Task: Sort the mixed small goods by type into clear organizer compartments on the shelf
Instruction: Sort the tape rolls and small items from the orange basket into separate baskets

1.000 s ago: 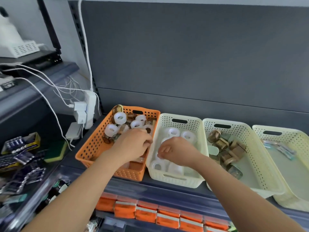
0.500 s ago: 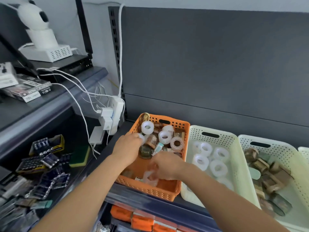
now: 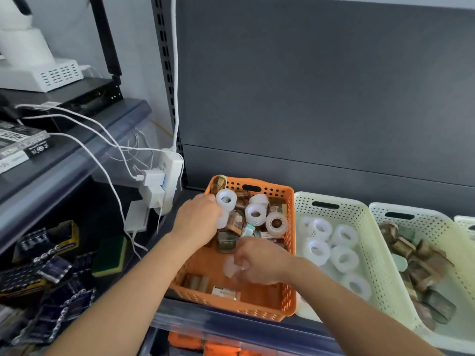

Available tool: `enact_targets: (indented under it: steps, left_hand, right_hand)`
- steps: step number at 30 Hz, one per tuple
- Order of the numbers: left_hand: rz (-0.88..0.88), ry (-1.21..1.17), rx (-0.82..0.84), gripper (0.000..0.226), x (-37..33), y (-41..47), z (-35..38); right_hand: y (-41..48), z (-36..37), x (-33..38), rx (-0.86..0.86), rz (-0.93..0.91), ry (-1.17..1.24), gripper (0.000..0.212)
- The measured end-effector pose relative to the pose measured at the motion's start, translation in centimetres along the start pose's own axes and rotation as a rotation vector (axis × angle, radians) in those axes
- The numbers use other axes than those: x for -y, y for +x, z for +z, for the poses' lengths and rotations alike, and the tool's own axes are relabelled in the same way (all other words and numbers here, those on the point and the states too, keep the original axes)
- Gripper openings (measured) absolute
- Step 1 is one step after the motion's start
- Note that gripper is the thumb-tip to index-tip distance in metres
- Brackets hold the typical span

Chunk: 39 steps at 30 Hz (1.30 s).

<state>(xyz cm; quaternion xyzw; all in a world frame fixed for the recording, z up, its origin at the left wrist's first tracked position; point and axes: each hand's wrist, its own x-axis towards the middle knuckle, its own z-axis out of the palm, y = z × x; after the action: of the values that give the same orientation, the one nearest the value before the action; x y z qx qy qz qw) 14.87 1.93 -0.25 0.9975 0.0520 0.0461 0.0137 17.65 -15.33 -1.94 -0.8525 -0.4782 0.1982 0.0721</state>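
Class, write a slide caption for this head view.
Left hand and right hand hold white rolls in the orange basket.

Far left, upper shelf: flat boxes carry inverted print. Large characters resembling "HOOS" are partly legible; the smaller lines and the white symbols are too blurred to read.

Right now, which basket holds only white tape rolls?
The cream perforated basket next to the orange plastic basket; that one's mixed, the farther cream basket holds brown rolls.
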Motion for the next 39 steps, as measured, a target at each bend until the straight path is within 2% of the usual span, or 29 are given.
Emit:
enact_targets:
  steps: [5, 12, 14, 17, 19, 23, 27, 32, 35, 37, 39]
  left_hand:
    - [0.031, -0.340, -0.221, 0.019, -2.7, 0.3, -1.8]
    - [0.120, -0.594, -0.253, 0.014, -8.8, 1.0, -1.8]
    - [0.195, -0.623, -0.225, 0.011, -11.2, 0.7, -1.3]
    - [0.308, -0.596, -0.189, 0.011, -14.2, 0.1, -0.6]
    - [0.374, -0.524, -0.100, 0.014, -15.5, -0.2, -0.1]
    - [0.485, -0.297, 0.127, 0.014, -16.9, -0.8, 0.6]
    - [0.518, -0.197, 0.117, 0.014, -17.2, -1.1, 1.1]
    - [0.487, -0.310, 0.111, 0.017, -16.0, -1.3, 1.0]
    - [0.449, -0.351, 0.008, 0.017, -14.1, -1.5, -0.4]
    - [0.368, -0.271, -0.081, 0.015, -12.1, -1.7, -1.4]
    - [0.218, -0.172, -0.019, 0.017, -9.2, -2.0, -2.1]
  right_hand:
    - [-1.8, -2.2, -1.6, -0.321, 0.152, 0.239, 0.026]
    - [-8.5, -3.2, -6.2, -0.687, 0.438, 0.327, 0.028]
    - [-10.3, -2.9, -7.3, -0.691, 0.528, 0.297, 0.028]
    - [-12.9, -2.3, -8.6, -0.584, 0.638, 0.204, 0.027]
    - [-14.5, -2.0, -9.2, -0.502, 0.686, 0.164, 0.025]
    - [-16.0, -1.1, -9.8, -0.305, 0.667, 0.107, 0.031]
    - [-15.8, -0.2, -9.9, -0.260, 0.626, 0.102, 0.027]
    - [-14.7, -0.2, -9.9, -0.296, 0.602, 0.111, 0.023]
    - [-13.3, -1.0, -9.4, -0.397, 0.553, 0.134, 0.014]
    - [-12.0, -1.4, -8.5, -0.464, 0.491, 0.126, 0.015]
    - [-10.0, -1.9, -7.2, -0.513, 0.376, 0.106, 0.016]
